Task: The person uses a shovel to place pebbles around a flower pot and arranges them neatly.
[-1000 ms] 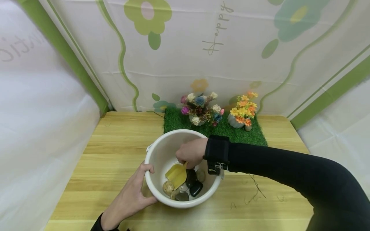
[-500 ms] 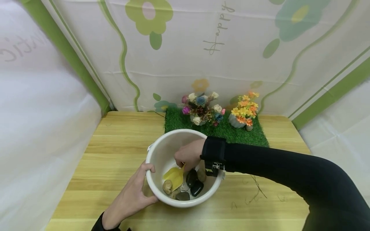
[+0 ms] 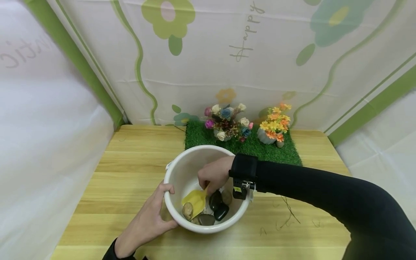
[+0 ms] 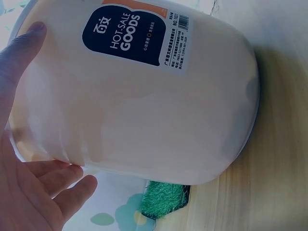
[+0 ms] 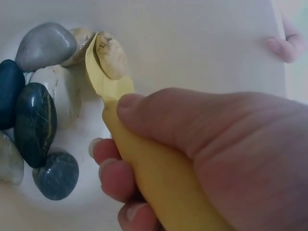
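Observation:
A white bucket (image 3: 208,229) stands on the wooden table. At its near-left rim my left hand (image 3: 145,216) grips the edge, thumb on the outer wall in the left wrist view. My right hand (image 3: 216,173) reaches down inside and holds a yellow toy shovel (image 3: 196,198) by its handle (image 5: 159,173). A mottled tan stone (image 5: 111,55) lies against the shovel's blade, overlapping it at the left of the bucket floor. Beside the blade are several other smooth stones: glossy black ones (image 3: 221,212), a grey one (image 5: 46,46) and a whitish one (image 5: 57,91).
Behind the bucket lies a green grass mat (image 3: 266,154) with a pot of mixed roses (image 3: 225,122) and a pot of orange-yellow flowers (image 3: 274,124). Dry twigs (image 3: 289,211) lie on the table (image 3: 130,169) to the right. A patterned cloth (image 3: 208,65) hangs behind.
The shovel blade has slid left along the bucket floor and lower in the head view, up to the tan stone, which has shifted slightly left. The left hand keeps its grip on the rim.

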Demonstrator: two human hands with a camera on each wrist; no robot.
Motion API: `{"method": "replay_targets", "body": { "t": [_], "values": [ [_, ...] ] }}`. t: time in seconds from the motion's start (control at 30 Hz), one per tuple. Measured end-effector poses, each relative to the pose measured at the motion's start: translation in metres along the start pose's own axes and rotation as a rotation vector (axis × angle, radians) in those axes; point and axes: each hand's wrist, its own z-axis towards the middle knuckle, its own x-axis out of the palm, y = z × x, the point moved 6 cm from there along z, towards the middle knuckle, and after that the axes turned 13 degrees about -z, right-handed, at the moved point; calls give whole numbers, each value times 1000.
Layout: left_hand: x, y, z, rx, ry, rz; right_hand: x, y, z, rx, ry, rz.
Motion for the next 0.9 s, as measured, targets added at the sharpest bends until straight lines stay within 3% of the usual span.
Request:
{"method": "replay_targets", "body": {
  "t": [0.37,0.9],
  "values": [
    [0,-2,0,2,-2,-1,-16,9,-18,-51,-27,52],
    [0,-1,0,8,-11,27,-65,52,-67,-87,-148,148]
  ]
}}
